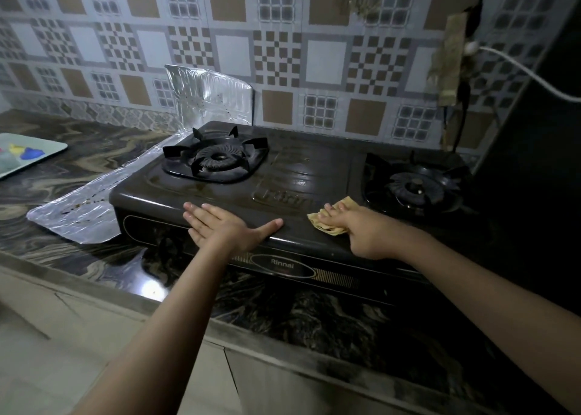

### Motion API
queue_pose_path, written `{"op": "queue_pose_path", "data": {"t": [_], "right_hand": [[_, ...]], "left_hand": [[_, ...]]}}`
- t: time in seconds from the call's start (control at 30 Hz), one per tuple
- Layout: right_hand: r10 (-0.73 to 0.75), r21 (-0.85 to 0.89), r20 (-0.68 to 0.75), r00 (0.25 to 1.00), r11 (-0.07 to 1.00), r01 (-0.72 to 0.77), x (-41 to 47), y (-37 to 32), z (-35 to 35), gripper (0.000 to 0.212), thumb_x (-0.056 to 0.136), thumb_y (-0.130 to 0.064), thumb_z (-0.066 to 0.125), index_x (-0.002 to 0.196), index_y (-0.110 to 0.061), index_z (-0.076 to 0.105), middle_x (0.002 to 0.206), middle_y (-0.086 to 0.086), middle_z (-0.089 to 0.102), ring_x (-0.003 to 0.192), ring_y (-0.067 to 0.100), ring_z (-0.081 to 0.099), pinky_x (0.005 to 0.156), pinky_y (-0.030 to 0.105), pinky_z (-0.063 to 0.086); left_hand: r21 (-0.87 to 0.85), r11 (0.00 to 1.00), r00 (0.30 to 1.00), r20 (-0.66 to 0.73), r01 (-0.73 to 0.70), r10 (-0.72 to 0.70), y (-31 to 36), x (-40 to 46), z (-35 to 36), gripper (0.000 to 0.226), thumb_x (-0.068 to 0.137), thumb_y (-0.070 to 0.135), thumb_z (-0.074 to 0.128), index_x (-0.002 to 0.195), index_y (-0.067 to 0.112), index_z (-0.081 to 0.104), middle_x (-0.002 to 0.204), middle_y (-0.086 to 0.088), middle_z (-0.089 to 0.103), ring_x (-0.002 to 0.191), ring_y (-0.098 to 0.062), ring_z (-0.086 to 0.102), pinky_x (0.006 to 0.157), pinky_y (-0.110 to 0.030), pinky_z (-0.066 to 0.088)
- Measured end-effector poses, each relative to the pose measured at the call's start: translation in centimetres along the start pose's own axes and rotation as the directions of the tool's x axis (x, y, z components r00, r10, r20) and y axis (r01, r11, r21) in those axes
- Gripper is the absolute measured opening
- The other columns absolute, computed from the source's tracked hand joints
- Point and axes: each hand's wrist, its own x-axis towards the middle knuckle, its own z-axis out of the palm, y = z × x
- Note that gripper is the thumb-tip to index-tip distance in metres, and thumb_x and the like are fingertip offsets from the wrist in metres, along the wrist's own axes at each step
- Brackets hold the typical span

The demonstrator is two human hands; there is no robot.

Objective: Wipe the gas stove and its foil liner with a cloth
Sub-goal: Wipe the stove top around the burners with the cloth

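Where right hand [355, 229] presses, cloth [330, 215] half-hidden

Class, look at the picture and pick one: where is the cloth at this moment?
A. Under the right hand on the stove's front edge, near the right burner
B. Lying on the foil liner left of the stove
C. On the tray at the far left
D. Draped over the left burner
A: the yellowish cloth is pressed under the right hand on the stove top, just in front of the right burner; the left hand lies flat and bare.
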Motion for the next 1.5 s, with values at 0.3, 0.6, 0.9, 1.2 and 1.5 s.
{"op": "queue_pose_path", "data": {"t": [0.3,0.6,0.9,1.2,1.5], "right_hand": [[0.321,-0.238,-0.148,0.935,0.906,-0.349,-4.3,-3.5,1.1,0.053,0.089,-0.005,0.053,0.14,-0.008,0.038,0.146,0.013,0.037,0.132,0.028,0.042,0.102,0.036,0.04],[0.286,-0.12,-0.393,0.874,0.926,-0.358,-0.1,-6.7,-0.3,0.039,0.091,-0.006,0.047,0.13,-0.003,0.048,0.133,0.021,0.047,0.123,0.039,0.046,0.095,0.051,0.047],[0.222,-0.219,-0.358,0.907,0.924,-0.312,0.3,-6.1,1.3,0.033,0.093,-0.01,0.046,0.125,-0.005,0.054,0.13,0.017,0.042,0.121,0.038,0.042,0.098,0.046,0.039],[0.482,-0.115,-0.328,0.812,0.833,-0.541,-4.9,0.4,2.0,0.033,0.091,-0.011,0.05,0.124,-0.005,0.055,0.131,0.014,0.042,0.123,0.035,0.042,0.104,0.046,0.036],[0.064,-0.011,-0.349,0.935,0.997,-0.072,-3.3,-0.5,3.3,0.069,0.084,0.008,0.046,0.148,-0.013,0.031,0.155,0.009,0.029,0.143,0.024,0.026,0.117,0.033,0.023]], "left_hand": [[-0.041,0.999,0.999,-0.042,-0.022,0.021,-0.5,-0.1,0.3,0.158,0.048,0.092,0.056,0.144,-0.006,-0.023,0.148,-0.022,-0.038,0.141,-0.033,-0.031,0.116,-0.045,-0.011],[-0.063,0.998,0.998,-0.061,-0.02,0.016,-0.5,0.2,0.5,0.158,0.048,0.092,0.057,0.144,-0.006,-0.022,0.148,-0.023,-0.038,0.141,-0.033,-0.031,0.116,-0.044,-0.011],[-0.054,0.998,0.997,-0.074,-0.038,0.034,-1.0,0.8,0.9,0.158,0.049,0.091,0.057,0.144,-0.006,-0.023,0.148,-0.022,-0.04,0.14,-0.032,-0.032,0.115,-0.045,-0.012],[-0.046,0.995,0.98,-0.183,-0.09,0.08,-1.1,1.0,2.0,0.148,0.059,0.09,0.051,0.145,-0.01,-0.016,0.15,-0.028,-0.032,0.142,-0.037,-0.027,0.116,-0.047,-0.011],[0.289,0.735,0.727,-0.156,-0.614,0.669,4.2,-3.5,6.7,0.067,0.097,0.028,0.04,0.151,0.0,0.012,0.16,-0.021,-0.003,0.148,-0.033,-0.002,0.117,-0.052,0.001]]}}
